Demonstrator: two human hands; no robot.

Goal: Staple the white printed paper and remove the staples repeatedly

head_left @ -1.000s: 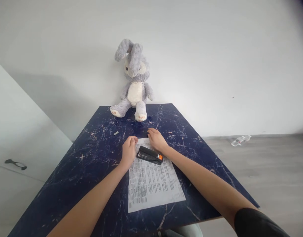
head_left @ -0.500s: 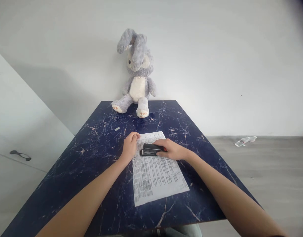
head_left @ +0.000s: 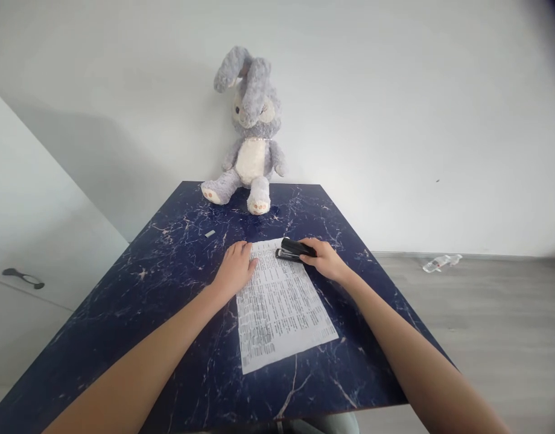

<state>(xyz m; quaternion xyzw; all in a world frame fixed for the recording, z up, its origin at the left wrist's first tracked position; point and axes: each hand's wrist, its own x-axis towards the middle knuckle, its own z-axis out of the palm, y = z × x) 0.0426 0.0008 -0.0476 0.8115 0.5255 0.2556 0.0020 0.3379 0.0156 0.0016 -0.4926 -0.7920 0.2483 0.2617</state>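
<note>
Dark marble table [head_left: 169, 289], printed sheet [head_left: 282, 307] text unreadable, right hand [head_left: 325, 260] gripping stapler [head_left: 294, 249]

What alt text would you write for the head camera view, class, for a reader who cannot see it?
The right hand grips a black stapler at the far right corner of a printed sheet, which the left hand presses flat on a dark marble table. A plush rabbit sits behind.

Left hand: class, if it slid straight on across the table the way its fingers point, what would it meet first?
The left hand lies flat on the printed white paper sheet's far left corner, fingers pointing away. Probably only bare dark blue marbled tabletop ahead, then the grey plush rabbit's foot; depth is uncertain.
</note>
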